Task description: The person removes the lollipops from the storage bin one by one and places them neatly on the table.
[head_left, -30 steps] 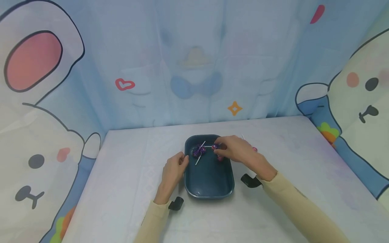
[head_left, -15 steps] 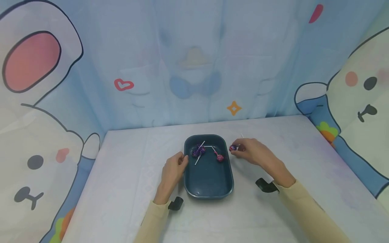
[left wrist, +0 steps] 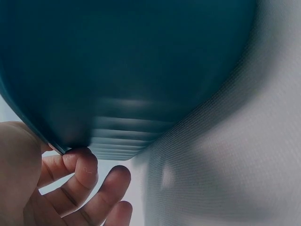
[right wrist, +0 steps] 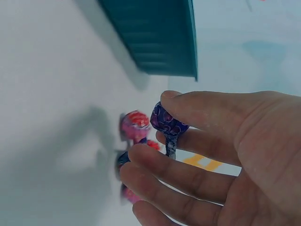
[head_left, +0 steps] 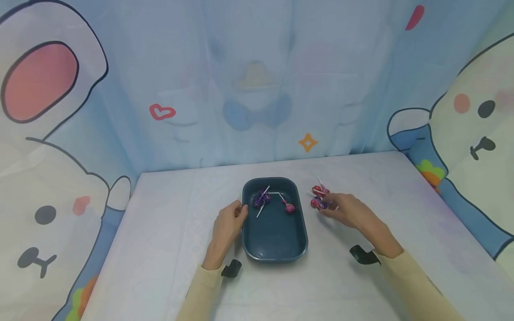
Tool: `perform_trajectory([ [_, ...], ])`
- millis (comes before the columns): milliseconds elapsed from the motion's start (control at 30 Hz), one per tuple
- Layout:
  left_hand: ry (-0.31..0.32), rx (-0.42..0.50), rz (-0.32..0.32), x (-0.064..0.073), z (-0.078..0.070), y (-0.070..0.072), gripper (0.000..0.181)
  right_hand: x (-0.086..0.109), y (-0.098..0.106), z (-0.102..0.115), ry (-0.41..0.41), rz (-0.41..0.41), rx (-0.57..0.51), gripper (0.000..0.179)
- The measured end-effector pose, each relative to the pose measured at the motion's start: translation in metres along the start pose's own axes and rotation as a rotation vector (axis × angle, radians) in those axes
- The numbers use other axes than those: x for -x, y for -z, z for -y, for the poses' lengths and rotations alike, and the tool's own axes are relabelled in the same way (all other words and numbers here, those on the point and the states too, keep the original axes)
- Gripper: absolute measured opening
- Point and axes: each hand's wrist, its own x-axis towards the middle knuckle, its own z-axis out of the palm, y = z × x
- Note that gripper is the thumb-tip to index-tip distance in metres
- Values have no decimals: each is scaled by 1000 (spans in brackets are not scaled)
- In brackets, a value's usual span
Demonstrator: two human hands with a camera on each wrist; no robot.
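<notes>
A dark teal rectangular tray (head_left: pixel 275 243) lies on the table, and my left hand (head_left: pixel 228 227) pinches its left rim between thumb and curled index finger. Inside the tray are purple-wrapped lollipops (head_left: pixel 262 199) with crossing white sticks, plus a pink lollipop (head_left: pixel 289 207). To the right of the tray, my right hand (head_left: pixel 351 213) pinches a purple lollipop (right wrist: pixel 165 120) by its head, between thumb and index finger. Close by on the table sit several red and pink lollipops (head_left: pixel 318 190), partly hidden behind the fingers in the right wrist view (right wrist: pixel 136 125).
A white cloth covers the table (head_left: pixel 168 249). Behind it hangs a light blue curtain (head_left: pixel 257 53) printed with cartoon animals. A black wrist-camera mount (head_left: pixel 231 269) sticks out below the left wrist, and another mount (head_left: pixel 363 255) below the right.
My right hand has moved from above the tray to the right, carrying the purple lollipop out to the lollipops on the table. My left hand stays on the tray's rim.
</notes>
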Motion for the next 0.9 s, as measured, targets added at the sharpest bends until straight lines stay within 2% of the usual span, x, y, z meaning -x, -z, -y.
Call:
perform_trajectory([
  [267, -7, -1, -3, 0, 0, 0, 27, -2, -14, -10, -41, 46, -6, 43],
  [600, -13, -7, -7, 0, 0, 0, 27, -12, -23, -22, -111, 60, 34, 48],
  [900, -5, -7, -6, 0, 0, 0, 27, -12, -25, -22, -84, 36, 16, 44],
])
